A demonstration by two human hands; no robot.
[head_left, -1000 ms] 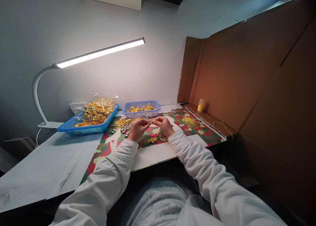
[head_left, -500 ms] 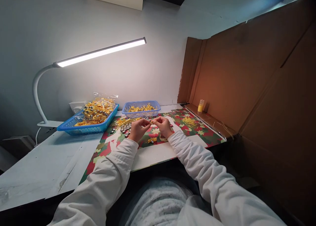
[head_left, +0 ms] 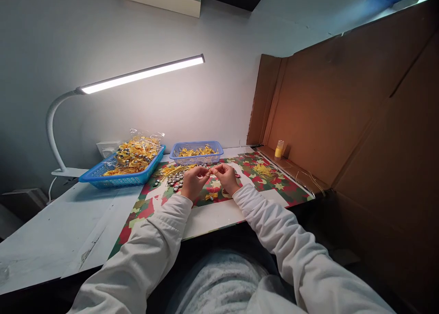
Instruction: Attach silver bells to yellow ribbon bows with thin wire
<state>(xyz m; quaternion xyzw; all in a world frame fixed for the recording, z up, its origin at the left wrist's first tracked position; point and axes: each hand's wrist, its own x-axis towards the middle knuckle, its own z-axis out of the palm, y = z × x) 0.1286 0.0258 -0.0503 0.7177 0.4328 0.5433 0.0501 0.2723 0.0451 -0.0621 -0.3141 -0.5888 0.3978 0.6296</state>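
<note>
My left hand (head_left: 194,182) and my right hand (head_left: 225,178) meet fingertip to fingertip over the patterned mat (head_left: 137,210). Both are closed in a pinch on something too small to make out. Silver bells (head_left: 176,181) lie in a pile just left of my left hand, beside yellow strands (head_left: 170,171). Below the gap between my hands, a yellow bow with a bell (head_left: 211,196) rests on the mat. Thin yellow ties (head_left: 263,170) are heaped to the right of my right hand.
A blue basket (head_left: 116,180) piled with yellow bows and bells stands at the left. Behind my hands is a smaller basket (head_left: 196,159) of yellow pieces. A lamp (head_left: 144,73) hangs above. A small bottle (head_left: 279,149) stands by the cardboard wall (head_left: 343,103).
My fingertips have shifted slightly and remain together. The whole view has moved down a little in the frame. Baskets and bells lie as before.
</note>
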